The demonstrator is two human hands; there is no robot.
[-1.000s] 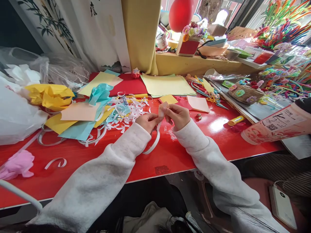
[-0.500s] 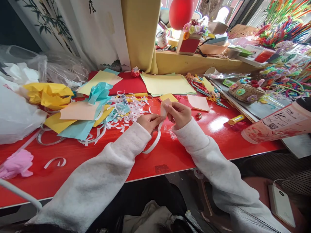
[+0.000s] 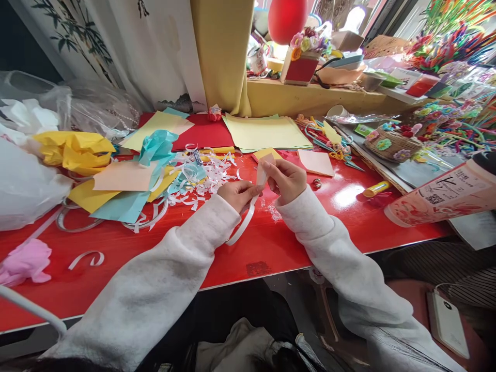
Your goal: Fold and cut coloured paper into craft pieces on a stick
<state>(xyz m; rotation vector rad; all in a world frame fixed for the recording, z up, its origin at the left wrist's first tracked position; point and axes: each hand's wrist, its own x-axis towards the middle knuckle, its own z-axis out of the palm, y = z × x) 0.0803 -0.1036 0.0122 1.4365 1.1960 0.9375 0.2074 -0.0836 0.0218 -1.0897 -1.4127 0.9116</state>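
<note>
My left hand (image 3: 239, 195) is closed, pinching a white strip of tape (image 3: 243, 227) whose tail curls down over the red table (image 3: 217, 266). In my right hand (image 3: 287, 180), thumb and fingers grip a small pale pink piece of paper (image 3: 265, 169). Its lower end meets the strip at my left fingertips; whether the two are stuck together I cannot tell. Beyond the hands lie a yellow square of paper (image 3: 268, 154) and a stack of pale pink squares (image 3: 315, 161). Two small shiny brown beads (image 3: 316, 183) sit to the right of my right hand.
White paper scraps (image 3: 217, 178), coloured sheets (image 3: 124, 176) and crumpled yellow tissue (image 3: 73, 152) cover the left side. Pale yellow sheets (image 3: 267, 133) lie at the back. On the right are scissors (image 3: 351, 161), a glue stick (image 3: 376, 189), a tilted pink cup (image 3: 437, 196) and a flower-trimmed basket (image 3: 393, 144).
The pale pink paper has turned slightly between my fingers, and the strip's curled tail hangs straighter. Both hands stay in nearly the same place.
</note>
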